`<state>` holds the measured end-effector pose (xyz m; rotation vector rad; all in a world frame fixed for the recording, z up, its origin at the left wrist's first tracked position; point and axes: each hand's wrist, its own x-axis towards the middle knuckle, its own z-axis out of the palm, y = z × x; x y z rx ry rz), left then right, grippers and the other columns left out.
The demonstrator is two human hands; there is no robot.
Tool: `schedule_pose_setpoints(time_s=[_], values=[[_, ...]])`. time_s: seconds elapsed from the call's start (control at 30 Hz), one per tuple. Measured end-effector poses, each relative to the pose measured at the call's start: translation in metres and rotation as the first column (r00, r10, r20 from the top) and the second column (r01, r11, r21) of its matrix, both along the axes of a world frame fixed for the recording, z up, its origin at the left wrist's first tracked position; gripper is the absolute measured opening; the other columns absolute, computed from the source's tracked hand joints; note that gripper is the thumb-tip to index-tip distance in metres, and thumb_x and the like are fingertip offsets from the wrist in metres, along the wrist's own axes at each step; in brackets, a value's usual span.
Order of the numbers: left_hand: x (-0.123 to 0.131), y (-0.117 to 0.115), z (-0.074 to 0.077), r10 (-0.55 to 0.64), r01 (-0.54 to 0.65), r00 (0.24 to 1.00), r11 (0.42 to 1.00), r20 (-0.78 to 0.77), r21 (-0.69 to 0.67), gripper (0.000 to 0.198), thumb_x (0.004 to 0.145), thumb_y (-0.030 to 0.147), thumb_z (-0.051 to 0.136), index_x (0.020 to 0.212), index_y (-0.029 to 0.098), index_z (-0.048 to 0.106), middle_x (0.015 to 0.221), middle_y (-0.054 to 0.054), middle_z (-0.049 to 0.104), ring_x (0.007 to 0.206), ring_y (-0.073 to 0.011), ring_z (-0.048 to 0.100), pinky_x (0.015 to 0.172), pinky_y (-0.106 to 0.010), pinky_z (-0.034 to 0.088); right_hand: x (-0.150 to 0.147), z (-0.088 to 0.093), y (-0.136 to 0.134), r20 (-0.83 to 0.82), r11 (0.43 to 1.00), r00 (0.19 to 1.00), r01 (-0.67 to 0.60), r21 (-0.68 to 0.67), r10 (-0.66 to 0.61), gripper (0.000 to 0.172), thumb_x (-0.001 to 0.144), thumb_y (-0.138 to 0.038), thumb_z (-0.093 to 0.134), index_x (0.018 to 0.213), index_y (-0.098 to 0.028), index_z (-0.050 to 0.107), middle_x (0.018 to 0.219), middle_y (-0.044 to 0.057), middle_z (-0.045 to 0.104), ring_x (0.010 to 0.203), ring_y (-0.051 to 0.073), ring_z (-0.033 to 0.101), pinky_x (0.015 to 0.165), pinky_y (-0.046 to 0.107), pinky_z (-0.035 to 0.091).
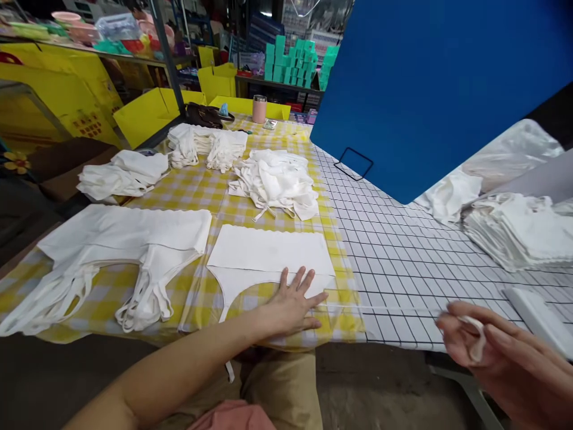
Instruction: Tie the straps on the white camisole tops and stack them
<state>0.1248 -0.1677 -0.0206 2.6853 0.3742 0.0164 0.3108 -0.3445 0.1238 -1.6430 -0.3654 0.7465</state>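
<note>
A white strappy crop top [271,254] lies flat on the yellow checked cloth in front of me. My left hand [293,301] rests on its lower right part, fingers spread and palm down. One strap [230,371] of the top hangs over the table's front edge. Off to the right, my right hand [487,340] is raised near the front edge, its fingers curled around a white strap [477,343]. A thin, blurred white line runs from beside my left hand to my right; where it joins the top is hidden.
A stack of white tops [129,230] lies at left, with more white piles [277,182] behind. A blue board [430,89] stands over the black-and-white grid cloth [385,257]. Folded white garments [523,230] sit at right. A pink tumbler [259,109] stands at the back.
</note>
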Motion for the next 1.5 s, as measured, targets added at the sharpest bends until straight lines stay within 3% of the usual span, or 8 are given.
schedule_pose_setpoints(time_s=[0.27, 0.43, 0.63, 0.83, 1.03, 1.23, 1.37, 1.5], values=[[-0.002, 0.002, 0.001, -0.014, 0.014, 1.0, 1.0, 0.01, -0.026, 0.06, 0.082, 0.056, 0.047, 0.136, 0.033, 0.033, 0.15, -0.013, 0.01, 0.136, -0.0376, 0.0, 0.102, -0.065, 0.007, -0.01, -0.003, 0.041, -0.248, 0.976, 0.967, 0.107, 0.19, -0.058, 0.052, 0.029, -0.016, 0.085, 0.078, -0.027, 0.07, 0.085, 0.003, 0.068, 0.051, 0.007, 0.055, 0.037, 0.011, 0.043], [-0.002, 0.001, -0.002, -0.007, 0.007, 1.0, 1.0, 0.03, 0.002, 0.059, 0.081, 0.056, 0.048, 0.134, 0.034, 0.035, 0.15, -0.013, 0.012, 0.136, -0.0385, 0.003, 0.101, -0.066, 0.008, -0.004, -0.014, 0.06, -0.205, 0.952, 0.976, -0.002, 0.306, 0.069, 0.029, 0.05, -0.035, 0.083, 0.066, -0.02, 0.063, 0.049, -0.007, 0.044, 0.038, 0.001, 0.034, 0.032, 0.01, 0.034], [-0.001, 0.001, -0.007, -0.008, 0.008, 0.999, 1.0, 0.042, 0.011, 0.061, 0.081, 0.057, 0.047, 0.135, 0.033, 0.034, 0.149, -0.015, 0.011, 0.136, -0.0387, 0.003, 0.101, -0.067, 0.006, 0.006, -0.011, 0.072, -0.108, 0.913, 0.994, 0.046, 0.406, -0.002, 0.023, 0.065, -0.034, 0.073, 0.061, -0.02, 0.055, 0.075, 0.0, 0.051, 0.074, 0.012, 0.053, 0.063, 0.023, 0.049], [-0.001, 0.002, -0.005, 0.002, -0.001, 1.0, 0.999, 0.015, -0.032, 0.059, 0.081, 0.056, 0.048, 0.134, 0.033, 0.036, 0.15, -0.012, 0.01, 0.136, -0.0383, 0.001, 0.102, -0.067, 0.005, 0.009, 0.002, 0.079, -0.102, 0.856, 0.995, 0.032, 0.517, 0.025, 0.016, 0.076, -0.029, 0.061, 0.065, -0.02, 0.052, 0.06, -0.005, 0.031, 0.049, 0.007, 0.033, 0.046, 0.02, 0.037], [-0.006, 0.009, 0.021, 0.055, -0.028, 0.996, 0.944, 0.074, -0.328, 0.056, 0.085, 0.051, 0.044, 0.136, 0.029, 0.035, 0.146, -0.007, 0.027, 0.136, -0.0292, 0.018, 0.109, -0.052, 0.013, -0.016, -0.008, 0.076, 0.306, 0.954, 0.911, -0.299, 0.025, 0.277, 0.025, 0.081, -0.041, 0.054, 0.067, -0.021, 0.055, 0.052, -0.005, 0.031, 0.045, 0.008, 0.028, 0.041, 0.021, 0.025], [-0.008, 0.013, 0.056, 0.289, -0.021, 0.931, 0.653, 0.223, -0.757, 0.032, 0.088, 0.037, 0.037, 0.092, 0.016, 0.062, 0.092, -0.003, 0.066, 0.086, -0.015, 0.058, 0.078, -0.026, 0.044, -0.055, -0.049, 0.091, 0.425, 0.722, 0.584, -0.565, -0.398, 0.691, 0.035, 0.087, -0.042, 0.037, 0.067, -0.019, 0.055, 0.068, 0.002, 0.059, 0.066, 0.016, 0.053, 0.062, 0.027, 0.039], [-0.012, 0.016, 0.064, 0.367, -0.171, 0.926, 0.61, 0.085, -0.774, 0.024, 0.082, 0.032, 0.044, 0.077, 0.014, 0.06, 0.077, -0.002, 0.064, 0.073, -0.0136, 0.057, 0.068, -0.024, 0.041, -0.066, -0.066, 0.097, 0.455, 0.685, 0.511, -0.546, -0.483, 0.729, 0.034, 0.088, -0.037, 0.032, 0.067, -0.019, 0.052, 0.066, 0.002, 0.061, 0.063, 0.016, 0.054, 0.06, 0.027, 0.038], [-0.014, 0.021, 0.056, 0.373, -0.202, 0.928, 0.457, -0.02, -0.866, 0.021, 0.077, 0.03, 0.046, 0.074, 0.014, 0.059, 0.066, -0.001, 0.062, 0.068, -0.013, 0.056, 0.067, -0.024, 0.039, -0.066, -0.074, 0.096, 0.484, 0.681, 0.481, -0.545, -0.488, 0.732, 0.034, 0.089, -0.035, 0.031, 0.065, -0.02, 0.05, 0.064, 0.002, 0.06, 0.06, 0.016, 0.053, 0.057, 0.026, 0.037]])
